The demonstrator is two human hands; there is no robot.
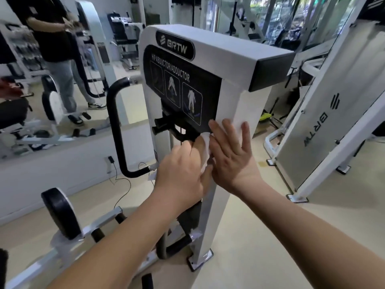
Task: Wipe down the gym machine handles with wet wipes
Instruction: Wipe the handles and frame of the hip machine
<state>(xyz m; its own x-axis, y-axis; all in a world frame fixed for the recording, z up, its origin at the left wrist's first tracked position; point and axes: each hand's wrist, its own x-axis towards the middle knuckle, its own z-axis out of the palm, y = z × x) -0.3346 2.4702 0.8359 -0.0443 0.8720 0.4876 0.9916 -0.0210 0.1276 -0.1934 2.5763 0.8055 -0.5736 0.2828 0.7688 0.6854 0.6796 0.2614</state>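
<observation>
**Inspector:** Report the position of the wet wipe [206,146].

**Operator:** The wet wipe is bunched in the left hand [181,171]. It sits against the front of the white machine [239,59], just below the lower edge of the black instruction placard [183,90]. The wipe shows as a crumpled white strip between the two hands.

**Inspector:** State the grip of each hand.

**Operator:** Left hand: fingers curled round the wipe, knuckles toward the camera. Whether the wipe also touches the black lever assembly [166,124] just beside it cannot be told. Right hand [231,155]: fingers straight and spread, palm laid flat on the front corner of the machine column, holding nothing. Its index fingertip lies at the lower right corner of the placard.

**Inspector:** Location of the handle?

**Operator:** The black curved handle [113,126] projects from the left side of the column, apart from both hands and the wipe.

**Inspector:** Surroundings?

**Operator:** A round black roller pad [60,213] stands at lower left. A wall mirror [31,101] behind it reflects a standing person. A second white machine [325,130] stands to the right.
</observation>
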